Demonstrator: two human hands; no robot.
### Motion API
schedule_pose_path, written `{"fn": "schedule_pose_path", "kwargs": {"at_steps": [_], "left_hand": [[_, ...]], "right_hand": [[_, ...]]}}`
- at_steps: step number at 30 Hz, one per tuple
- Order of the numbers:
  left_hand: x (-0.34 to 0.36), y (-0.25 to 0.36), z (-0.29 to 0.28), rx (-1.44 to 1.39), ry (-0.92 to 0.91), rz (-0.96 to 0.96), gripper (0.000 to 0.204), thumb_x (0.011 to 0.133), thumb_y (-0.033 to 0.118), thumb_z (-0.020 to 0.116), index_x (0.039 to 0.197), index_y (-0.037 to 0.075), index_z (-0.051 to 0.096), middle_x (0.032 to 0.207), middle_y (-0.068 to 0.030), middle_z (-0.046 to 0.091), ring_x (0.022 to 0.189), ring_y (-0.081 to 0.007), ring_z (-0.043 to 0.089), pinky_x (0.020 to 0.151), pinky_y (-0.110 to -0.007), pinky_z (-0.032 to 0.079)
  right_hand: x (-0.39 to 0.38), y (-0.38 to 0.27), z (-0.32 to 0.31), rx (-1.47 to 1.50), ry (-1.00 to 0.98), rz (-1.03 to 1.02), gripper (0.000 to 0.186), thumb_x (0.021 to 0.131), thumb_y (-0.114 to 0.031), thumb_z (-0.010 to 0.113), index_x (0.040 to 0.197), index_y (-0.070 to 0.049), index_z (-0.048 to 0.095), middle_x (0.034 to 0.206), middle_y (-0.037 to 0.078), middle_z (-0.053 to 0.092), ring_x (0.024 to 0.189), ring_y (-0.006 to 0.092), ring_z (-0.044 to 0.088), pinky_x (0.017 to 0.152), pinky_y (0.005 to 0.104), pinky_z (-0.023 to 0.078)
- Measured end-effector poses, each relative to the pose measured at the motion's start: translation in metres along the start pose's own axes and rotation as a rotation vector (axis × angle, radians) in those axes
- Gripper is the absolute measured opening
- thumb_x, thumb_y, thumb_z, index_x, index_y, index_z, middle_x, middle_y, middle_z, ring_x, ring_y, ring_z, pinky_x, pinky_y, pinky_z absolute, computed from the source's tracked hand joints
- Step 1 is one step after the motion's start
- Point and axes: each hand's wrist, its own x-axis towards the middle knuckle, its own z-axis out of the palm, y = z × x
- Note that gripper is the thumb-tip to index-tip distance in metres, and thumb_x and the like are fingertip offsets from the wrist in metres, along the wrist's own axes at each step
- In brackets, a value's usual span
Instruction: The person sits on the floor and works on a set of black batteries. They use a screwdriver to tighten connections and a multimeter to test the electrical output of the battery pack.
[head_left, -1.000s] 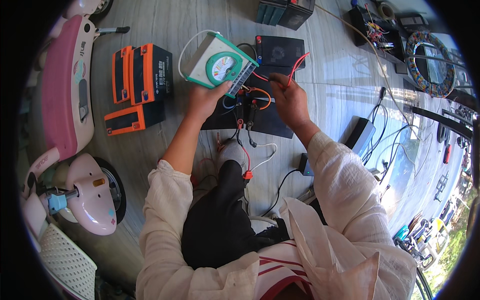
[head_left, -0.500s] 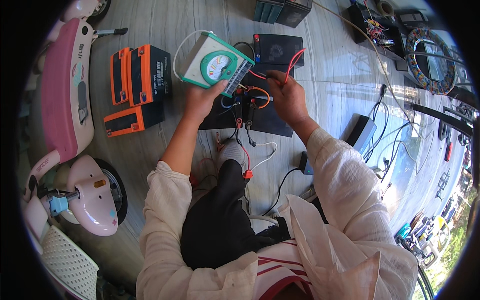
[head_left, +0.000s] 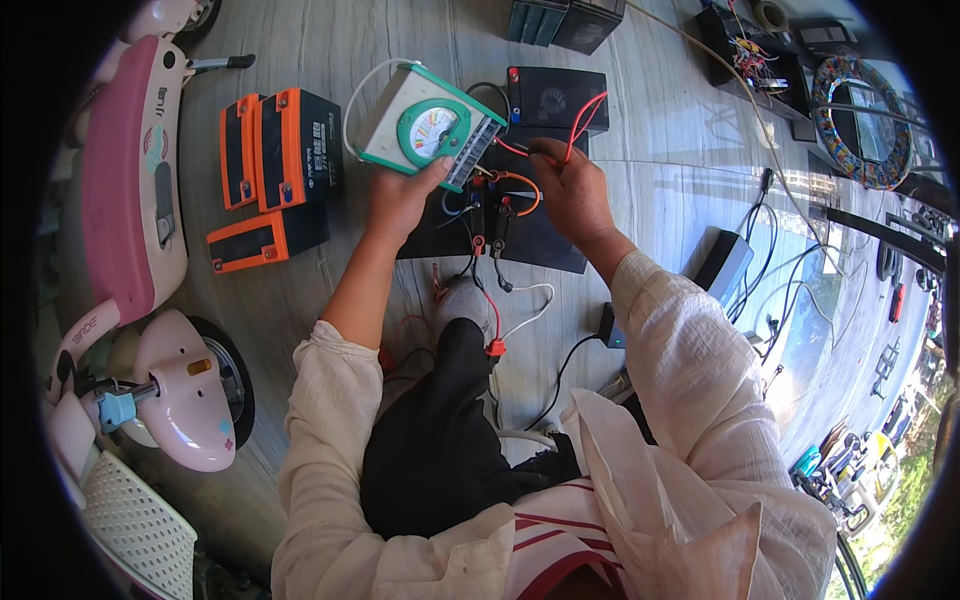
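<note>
My left hand (head_left: 402,198) grips the green-and-white analogue meter (head_left: 392,118) by its lower edge, thumb beside the dial. My right hand (head_left: 575,195) is closed on a dark lead piece (head_left: 540,147) with red wire (head_left: 583,118) looping above it, just right of the meter. Beneath both hands lie black batteries (head_left: 540,243) joined by short orange, blue and black leads with ring terminals. Another black battery (head_left: 565,93) sits behind them. Below, a red connector (head_left: 495,347) hangs on red and white wires near my foot.
Orange-and-black batteries (head_left: 285,150) lie at left beside a pink scooter (head_left: 125,180) and white basket (head_left: 130,510). More batteries (head_left: 585,25) stand behind. At right are a charger (head_left: 722,262), cables, an open electronics case (head_left: 740,55), a multicoloured ring (head_left: 832,85) and scattered tools (head_left: 860,470).
The meter in my left hand and my right hand with the red wire have shifted slightly left and up over the last second. Both hands keep their hold.
</note>
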Motion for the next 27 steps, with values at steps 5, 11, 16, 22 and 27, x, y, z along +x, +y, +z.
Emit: {"fn": "schedule_pose_path", "kwargs": {"at_steps": [5,11,16,22,27], "left_hand": [[-0.001,0.001,0.001,-0.006,0.002,-0.004,0.038,0.083,0.010,0.071,0.117,-0.002,0.060,0.112,-0.0075,0.065,0.100,-0.0140,0.061,0.086,-0.030,0.048],[0.000,0.002,-0.002,0.041,-0.028,-0.063,0.039,0.086,0.011,0.069,0.122,-0.001,0.057,0.116,-0.0068,0.063,0.103,-0.0136,0.060,0.088,-0.029,0.048],[-0.002,0.000,-0.001,-0.018,0.020,-0.069,0.037,0.084,0.012,0.070,0.117,-0.002,0.060,0.111,-0.0069,0.065,0.099,-0.0135,0.061,0.085,-0.029,0.049],[-0.001,-0.001,-0.002,-0.036,0.014,-0.095,0.037,0.084,0.012,0.071,0.118,-0.001,0.060,0.111,-0.0067,0.065,0.099,-0.0133,0.061,0.084,-0.029,0.049],[-0.003,0.001,-0.001,-0.034,0.017,-0.143,0.038,0.085,0.013,0.071,0.118,0.000,0.059,0.112,-0.0066,0.065,0.099,-0.0136,0.061,0.084,-0.029,0.049]], "right_hand": [[0.003,0.003,0.003,0.016,-0.014,-0.046,0.022,0.090,-0.015,0.060,0.108,-0.004,0.065,0.098,0.017,0.067,0.089,0.0301,0.067,0.077,0.0338,0.051],[0.013,0.001,0.011,0.056,-0.021,-0.039,0.019,0.089,-0.014,0.060,0.104,-0.004,0.065,0.097,0.019,0.066,0.090,0.0373,0.064,0.078,0.0408,0.051],[0.018,0.002,0.015,0.033,-0.059,-0.035,0.020,0.089,-0.015,0.060,0.105,-0.005,0.066,0.099,0.019,0.066,0.091,0.0375,0.064,0.080,0.0407,0.051],[0.021,0.002,0.013,0.030,-0.098,-0.016,0.020,0.089,-0.015,0.059,0.104,-0.005,0.066,0.099,0.020,0.066,0.091,0.0378,0.064,0.080,0.0413,0.051],[0.026,0.001,0.012,0.031,-0.139,0.008,0.020,0.089,-0.017,0.058,0.103,-0.004,0.066,0.100,0.020,0.066,0.091,0.0379,0.064,0.080,0.0416,0.051]]}}
